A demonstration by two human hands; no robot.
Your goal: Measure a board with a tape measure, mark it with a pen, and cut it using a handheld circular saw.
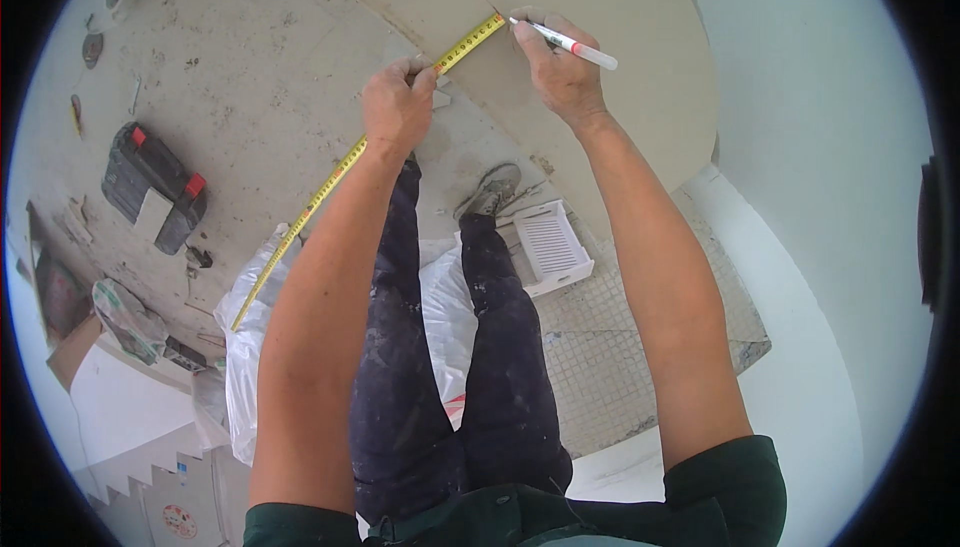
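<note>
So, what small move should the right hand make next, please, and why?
I would probably make a short mark on the pale panel: the right hand holds the marker like a pen, its tip close to the end of the tape measure, which the left hand holds.
</note>
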